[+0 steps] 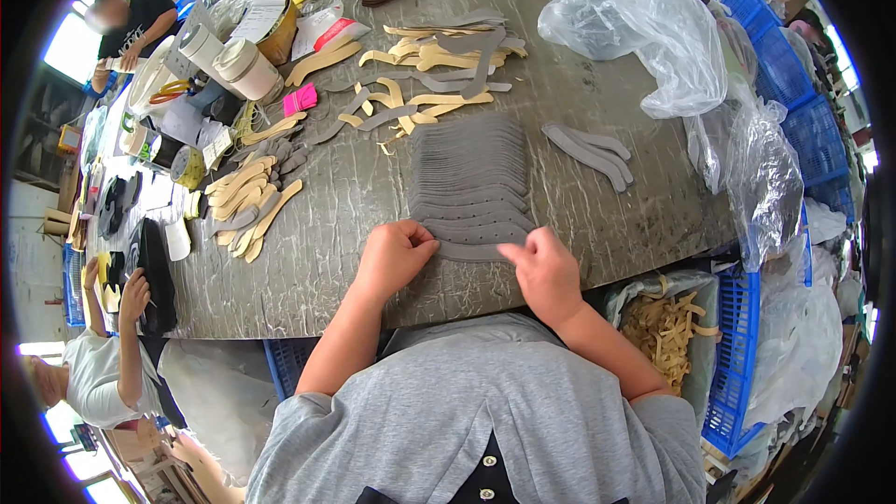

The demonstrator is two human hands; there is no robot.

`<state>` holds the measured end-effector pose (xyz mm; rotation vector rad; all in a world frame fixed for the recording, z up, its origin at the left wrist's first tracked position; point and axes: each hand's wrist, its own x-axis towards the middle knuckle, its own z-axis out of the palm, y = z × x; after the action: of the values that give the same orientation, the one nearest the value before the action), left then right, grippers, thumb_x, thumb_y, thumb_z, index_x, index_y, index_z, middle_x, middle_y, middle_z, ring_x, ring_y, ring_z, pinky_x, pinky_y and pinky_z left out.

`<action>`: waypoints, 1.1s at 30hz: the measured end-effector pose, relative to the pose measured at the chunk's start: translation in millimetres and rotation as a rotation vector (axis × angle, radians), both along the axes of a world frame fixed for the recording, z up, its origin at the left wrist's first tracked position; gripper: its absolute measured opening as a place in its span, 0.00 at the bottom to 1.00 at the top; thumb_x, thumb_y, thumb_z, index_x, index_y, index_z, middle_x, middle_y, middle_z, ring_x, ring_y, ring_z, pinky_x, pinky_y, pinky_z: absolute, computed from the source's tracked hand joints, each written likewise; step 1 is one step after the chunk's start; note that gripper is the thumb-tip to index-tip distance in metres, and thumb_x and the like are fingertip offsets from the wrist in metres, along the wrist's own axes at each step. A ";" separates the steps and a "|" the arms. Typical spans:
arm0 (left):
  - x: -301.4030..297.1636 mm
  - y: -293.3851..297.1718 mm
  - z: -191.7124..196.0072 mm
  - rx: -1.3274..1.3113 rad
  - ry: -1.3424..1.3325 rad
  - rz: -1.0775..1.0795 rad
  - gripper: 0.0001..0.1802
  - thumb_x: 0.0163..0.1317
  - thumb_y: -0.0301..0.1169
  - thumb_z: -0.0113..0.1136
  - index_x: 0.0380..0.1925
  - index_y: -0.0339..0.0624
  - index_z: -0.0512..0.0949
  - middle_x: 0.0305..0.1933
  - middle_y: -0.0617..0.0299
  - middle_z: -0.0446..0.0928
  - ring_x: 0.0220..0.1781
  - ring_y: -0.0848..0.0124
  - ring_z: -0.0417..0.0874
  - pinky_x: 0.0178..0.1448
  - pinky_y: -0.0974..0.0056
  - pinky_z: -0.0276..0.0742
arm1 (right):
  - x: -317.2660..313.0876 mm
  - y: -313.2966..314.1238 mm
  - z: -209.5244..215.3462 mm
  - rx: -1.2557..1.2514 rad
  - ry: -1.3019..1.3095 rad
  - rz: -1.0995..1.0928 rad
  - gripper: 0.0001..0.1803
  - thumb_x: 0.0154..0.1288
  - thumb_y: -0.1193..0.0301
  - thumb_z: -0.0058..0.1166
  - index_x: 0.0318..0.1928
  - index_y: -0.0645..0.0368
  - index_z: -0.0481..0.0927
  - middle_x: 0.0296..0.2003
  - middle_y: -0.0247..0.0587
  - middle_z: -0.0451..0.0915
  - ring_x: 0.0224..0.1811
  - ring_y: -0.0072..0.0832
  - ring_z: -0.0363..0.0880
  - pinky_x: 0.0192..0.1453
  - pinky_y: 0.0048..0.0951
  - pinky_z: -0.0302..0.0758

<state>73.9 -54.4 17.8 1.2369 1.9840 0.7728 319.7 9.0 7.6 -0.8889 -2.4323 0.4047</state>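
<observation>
A long row of overlapping grey curved strips lies on the table in front of me, and the nearer ones show small dark holes. At the near end of the row is one grey strip. My left hand is closed at its left end, thumb and fingers pinched together. At the strip's right end, my right hand pinches with thumb and forefinger. Just what lies between the fingertips is partly hidden. To the right of the row rests a small group of loose grey strips.
Tan and grey strips lie in loose piles at left and farther back. White cans and a pink item stand beyond them. Clear plastic bags and blue crates line the right. Two other people are at the left.
</observation>
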 end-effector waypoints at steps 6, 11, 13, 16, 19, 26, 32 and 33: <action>3.5 2.5 6.0 -0.028 0.064 -0.023 0.08 0.52 0.32 0.67 0.28 0.39 0.84 0.23 0.53 0.81 0.25 0.62 0.82 0.33 0.60 0.77 | -23.3 -4.5 10.8 0.105 -0.310 0.219 0.27 0.54 0.74 0.51 0.56 0.43 0.82 0.34 0.36 0.69 0.36 0.31 0.72 0.35 0.32 0.72; 6.5 3.9 11.3 -0.066 0.156 -0.049 0.07 0.52 0.32 0.67 0.27 0.39 0.83 0.25 0.54 0.81 0.30 0.56 0.83 0.37 0.56 0.78 | -21.2 -7.5 12.4 0.062 -0.331 0.188 0.26 0.55 0.73 0.51 0.56 0.44 0.81 0.34 0.36 0.69 0.38 0.32 0.73 0.36 0.33 0.69; 7.5 2.4 14.2 -0.088 0.185 -0.044 0.07 0.52 0.32 0.67 0.27 0.40 0.82 0.27 0.54 0.81 0.33 0.55 0.83 0.39 0.55 0.78 | -4.2 -5.8 10.8 0.039 -0.298 0.142 0.26 0.55 0.73 0.51 0.56 0.44 0.81 0.34 0.36 0.69 0.38 0.33 0.73 0.37 0.35 0.70; 8.7 -8.4 3.8 0.213 0.299 -0.064 0.06 0.52 0.30 0.68 0.26 0.39 0.82 0.31 0.53 0.81 0.37 0.54 0.82 0.41 0.53 0.78 | 9.1 -7.2 13.6 0.024 -0.232 0.062 0.21 0.55 0.72 0.57 0.52 0.50 0.82 0.37 0.37 0.71 0.41 0.36 0.71 0.43 0.38 0.67; 14.2 -11.0 13.9 0.520 0.213 -0.088 0.06 0.51 0.27 0.69 0.26 0.38 0.82 0.33 0.53 0.81 0.39 0.55 0.81 0.41 0.56 0.78 | -2.2 -5.6 28.8 0.029 -0.029 -0.022 0.17 0.53 0.72 0.63 0.46 0.52 0.83 0.42 0.36 0.74 0.45 0.36 0.71 0.48 0.38 0.66; 26.9 -3.7 24.6 0.390 -0.263 0.093 0.04 0.60 0.22 0.63 0.36 0.35 0.82 0.36 0.58 0.84 0.33 0.72 0.83 0.39 0.68 0.78 | -0.1 45.0 45.0 -0.061 0.071 -0.084 0.10 0.54 0.73 0.63 0.38 0.50 0.84 0.27 0.31 0.78 0.35 0.34 0.75 0.45 0.37 0.65; -50.8 57.7 -12.8 0.533 0.402 0.111 0.11 0.56 0.25 0.62 0.39 0.36 0.82 0.39 0.48 0.81 0.46 0.51 0.80 0.52 0.54 0.76 | 35.6 111.2 29.3 0.370 -0.271 -0.603 0.16 0.56 0.67 0.62 0.47 0.50 0.82 0.45 0.35 0.76 0.52 0.38 0.71 0.57 0.44 0.62; -65.2 72.4 -13.4 0.524 0.450 0.128 0.11 0.55 0.26 0.63 0.39 0.36 0.82 0.40 0.48 0.81 0.48 0.51 0.79 0.55 0.53 0.74 | 31.3 110.4 33.7 0.325 -0.220 -0.543 0.17 0.56 0.67 0.62 0.48 0.50 0.82 0.47 0.36 0.75 0.54 0.39 0.69 0.59 0.44 0.62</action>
<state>8.7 18.1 4.3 1.7160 2.3186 1.2191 350.9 119.4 41.2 -1.4334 -2.2222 -0.2900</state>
